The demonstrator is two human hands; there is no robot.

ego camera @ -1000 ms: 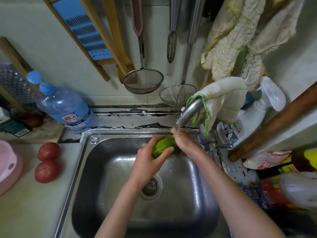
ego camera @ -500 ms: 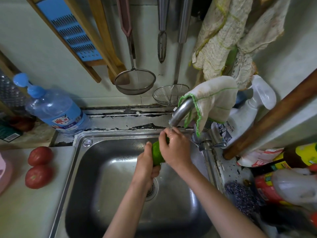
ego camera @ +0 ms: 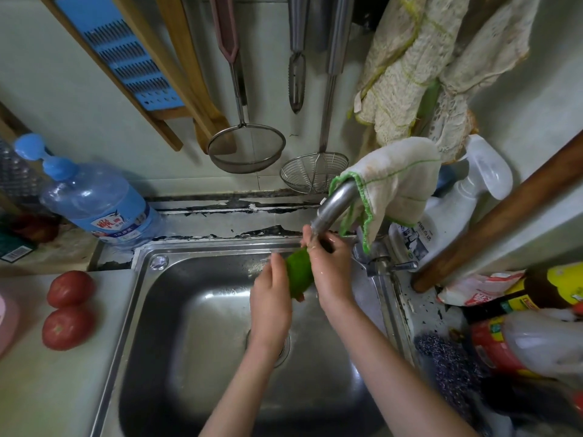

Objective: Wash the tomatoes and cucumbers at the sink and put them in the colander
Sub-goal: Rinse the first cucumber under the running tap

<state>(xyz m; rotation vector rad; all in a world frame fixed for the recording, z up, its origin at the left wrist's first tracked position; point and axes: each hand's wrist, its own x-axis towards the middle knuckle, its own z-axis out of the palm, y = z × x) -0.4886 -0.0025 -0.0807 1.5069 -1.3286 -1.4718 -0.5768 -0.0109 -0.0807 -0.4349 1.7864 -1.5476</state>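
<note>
A green cucumber (ego camera: 298, 272) is held over the steel sink (ego camera: 189, 357), just under the tap spout (ego camera: 332, 208), and stands nearly upright between my hands. My left hand (ego camera: 271, 305) grips its left side and lower end. My right hand (ego camera: 329, 272) wraps its right side, wet, right below the spout. Two red tomatoes (ego camera: 70, 288) (ego camera: 67, 326) lie on the counter left of the sink. A pink colander rim (ego camera: 8, 326) shows at the far left edge.
A blue water bottle (ego camera: 94, 205) stands behind the sink at left. Strainers (ego camera: 246, 149) and utensils hang on the wall. A cloth (ego camera: 394, 184) drapes over the tap. Bottles and bags (ego camera: 520, 326) crowd the right counter, beside a wooden pole (ego camera: 504, 216).
The cucumber has turned from lying sideways to nearly upright between my hands. Both hands have stayed under the spout, shifting their grip along it.
</note>
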